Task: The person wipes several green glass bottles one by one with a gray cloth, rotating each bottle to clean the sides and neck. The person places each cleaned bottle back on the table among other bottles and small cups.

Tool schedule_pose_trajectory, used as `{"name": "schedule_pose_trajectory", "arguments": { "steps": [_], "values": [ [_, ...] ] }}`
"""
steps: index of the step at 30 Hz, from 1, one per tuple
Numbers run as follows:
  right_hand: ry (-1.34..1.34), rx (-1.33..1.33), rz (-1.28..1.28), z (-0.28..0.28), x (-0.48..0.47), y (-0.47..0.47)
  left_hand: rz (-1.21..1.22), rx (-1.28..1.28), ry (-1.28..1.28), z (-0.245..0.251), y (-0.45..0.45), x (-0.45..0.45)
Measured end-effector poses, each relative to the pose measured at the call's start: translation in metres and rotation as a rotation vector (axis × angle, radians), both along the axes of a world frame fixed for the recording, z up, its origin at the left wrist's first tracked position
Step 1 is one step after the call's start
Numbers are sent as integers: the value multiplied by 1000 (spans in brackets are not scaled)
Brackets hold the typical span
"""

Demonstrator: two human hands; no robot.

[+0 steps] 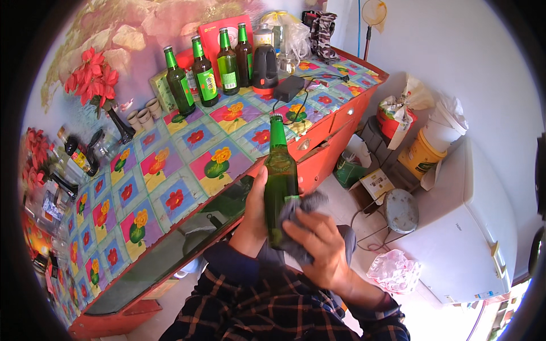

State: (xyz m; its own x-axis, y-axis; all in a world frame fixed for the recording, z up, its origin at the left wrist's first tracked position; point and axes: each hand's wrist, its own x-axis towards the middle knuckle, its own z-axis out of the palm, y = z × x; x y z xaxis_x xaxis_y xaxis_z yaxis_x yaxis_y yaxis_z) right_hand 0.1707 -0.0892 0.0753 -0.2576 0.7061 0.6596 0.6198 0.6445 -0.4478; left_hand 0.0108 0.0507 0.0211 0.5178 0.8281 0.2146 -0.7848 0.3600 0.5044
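Note:
A green glass beer bottle [281, 170] with green neck foil and its cap on stands upright before my chest, just off the cabinet's front edge. Around its left side wraps my left hand [256, 204], thumb in front and fingertips showing at the far side. My right hand [318, 238] presses a dark grey cloth [294, 226] against the lower part of the bottle; the cloth is partly blurred. Both the cloth and my fingers hide much of the bottle's lower right side. Several capped beer bottles [206, 76] stand in a row at the back of the cabinet top.
A flower-patterned cover lies over the red cabinet [341, 128]. A black charger [289, 88] with its cable lies near a black-and-red device [265, 68]. Red artificial flowers [94, 76] stand at left. On the right are a white chest freezer [456, 230], a round stool [401, 211] and buckets [422, 153].

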Motion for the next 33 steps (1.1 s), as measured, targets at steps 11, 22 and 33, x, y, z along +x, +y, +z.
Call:
{"name": "schedule_pose_trajectory", "arguments": {
  "steps": [11, 22, 33],
  "values": [
    [981, -268, -6, 84, 55, -21, -218, -224, -130, 15, -12, 5],
    [267, 101, 42, 71, 22, 134, -157, 54, 205, -5, -38, 12],
    [-23, 74, 53, 28, 14, 54, 32, 44, 51, 0, -25, 12]
  ]
}}
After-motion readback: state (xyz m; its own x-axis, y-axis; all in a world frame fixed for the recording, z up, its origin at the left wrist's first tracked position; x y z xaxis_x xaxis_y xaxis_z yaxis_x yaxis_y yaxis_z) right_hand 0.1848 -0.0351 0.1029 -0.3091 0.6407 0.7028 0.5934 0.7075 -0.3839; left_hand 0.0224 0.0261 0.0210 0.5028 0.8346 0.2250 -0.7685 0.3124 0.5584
